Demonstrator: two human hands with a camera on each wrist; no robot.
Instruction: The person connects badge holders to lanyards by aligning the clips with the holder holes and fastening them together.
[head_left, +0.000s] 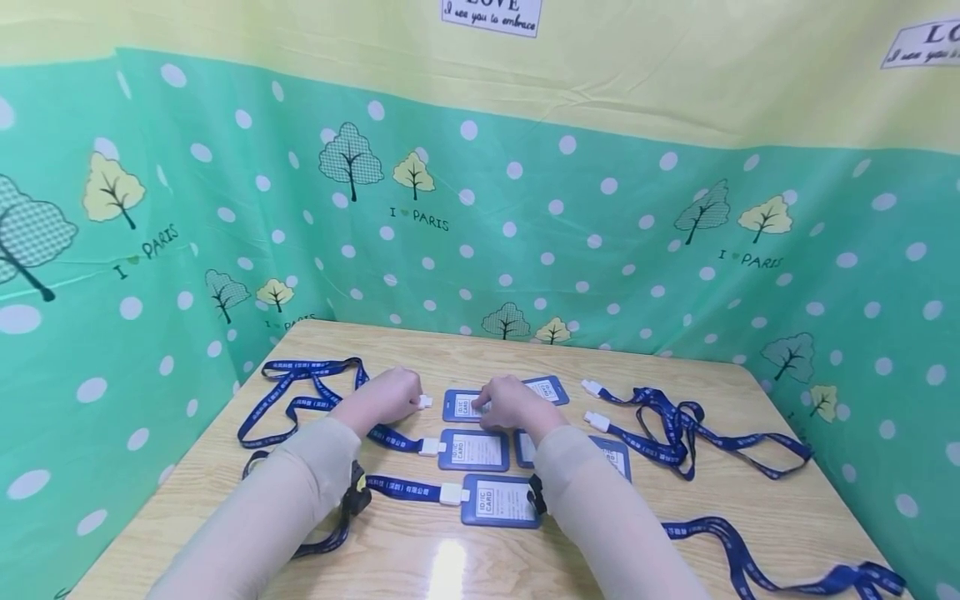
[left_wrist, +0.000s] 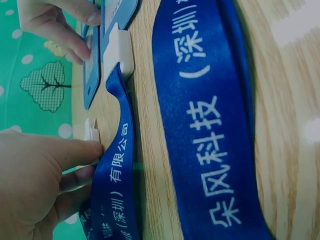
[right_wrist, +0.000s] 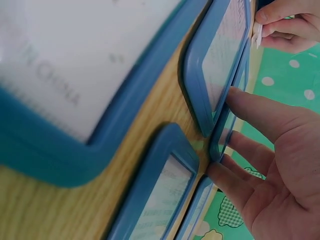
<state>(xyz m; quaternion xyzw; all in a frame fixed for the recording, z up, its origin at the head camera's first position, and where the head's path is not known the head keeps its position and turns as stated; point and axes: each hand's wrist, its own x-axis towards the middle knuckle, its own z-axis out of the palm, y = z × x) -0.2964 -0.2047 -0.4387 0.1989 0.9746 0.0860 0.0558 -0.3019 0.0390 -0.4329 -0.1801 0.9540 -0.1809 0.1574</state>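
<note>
My left hand (head_left: 390,393) pinches the white plastic clip (head_left: 425,402) of a blue lanyard at the table's far left; the thumb and clip also show in the left wrist view. Just right of it, my right hand (head_left: 513,402) holds a blue badge holder (head_left: 459,406) by its right part, thumb and fingers on opposite edges in the right wrist view. The clip and this holder are a small gap apart. Nearer me, two badge holders (head_left: 474,451) (head_left: 501,502) have white clips (head_left: 431,447) (head_left: 451,494) at their left ends, with blue lanyards trailing left.
Several more badge holders (head_left: 547,389) lie to the right, partly hidden by my right arm. Two lanyards with white clips (head_left: 597,421) lie on the right, and another lanyard (head_left: 720,533) lies near the front right. A patterned curtain (head_left: 510,217) surrounds the wooden table (head_left: 405,550).
</note>
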